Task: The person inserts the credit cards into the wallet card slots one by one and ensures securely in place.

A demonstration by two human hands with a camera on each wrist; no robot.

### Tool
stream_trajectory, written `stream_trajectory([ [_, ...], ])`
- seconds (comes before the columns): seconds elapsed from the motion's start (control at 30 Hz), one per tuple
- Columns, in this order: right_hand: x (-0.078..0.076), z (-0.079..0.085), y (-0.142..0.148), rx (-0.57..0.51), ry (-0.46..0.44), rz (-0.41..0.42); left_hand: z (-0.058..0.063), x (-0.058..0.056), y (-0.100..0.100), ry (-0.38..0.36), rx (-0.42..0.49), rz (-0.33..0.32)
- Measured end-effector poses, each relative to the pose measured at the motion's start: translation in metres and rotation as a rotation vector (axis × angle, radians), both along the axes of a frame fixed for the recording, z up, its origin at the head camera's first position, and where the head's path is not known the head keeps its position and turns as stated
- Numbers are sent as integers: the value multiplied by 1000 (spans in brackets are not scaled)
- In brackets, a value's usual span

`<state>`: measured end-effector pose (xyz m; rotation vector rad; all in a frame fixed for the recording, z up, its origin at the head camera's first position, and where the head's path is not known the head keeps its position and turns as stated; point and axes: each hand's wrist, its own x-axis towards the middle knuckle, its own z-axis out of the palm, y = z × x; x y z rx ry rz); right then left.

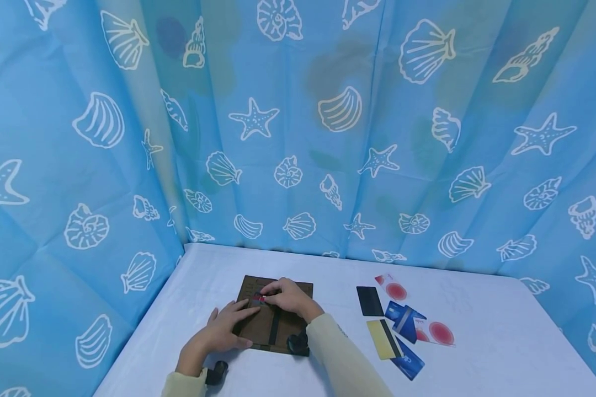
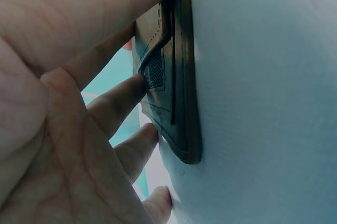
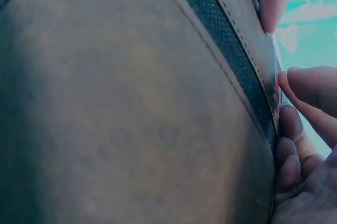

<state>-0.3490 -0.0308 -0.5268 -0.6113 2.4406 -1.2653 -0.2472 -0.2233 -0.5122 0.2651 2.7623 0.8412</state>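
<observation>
A brown leather wallet [image 1: 258,328] lies spread open on the white table, a dark band running down its middle. At its upper left, a red card [image 1: 258,298] shows between the two hands, and my right hand [image 1: 292,299] pinches its edge with thumb and fingers. My left hand [image 1: 223,328] rests on the wallet's left side, fingers extended toward the card. In the left wrist view, the fingertips of my left hand [image 2: 79,119] touch the wallet's edge [image 2: 184,103] beside a mesh-lined pocket. The right wrist view has the leather [image 3: 137,108] close up, with the card mostly hidden.
Several cards lie to the right: a black card [image 1: 370,301], a white-and-red card [image 1: 393,288], a blue card [image 1: 406,322], a yellow card [image 1: 381,337], another blue card [image 1: 410,363] and another white-and-red card [image 1: 441,332]. A blue shell-print curtain [image 1: 298,138] surrounds the table.
</observation>
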Motion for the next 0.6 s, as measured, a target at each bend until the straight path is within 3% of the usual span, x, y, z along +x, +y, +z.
stream_trajectory([
  [0.6,2,4,4,2,-5,31,0,0,0,2,9,5],
])
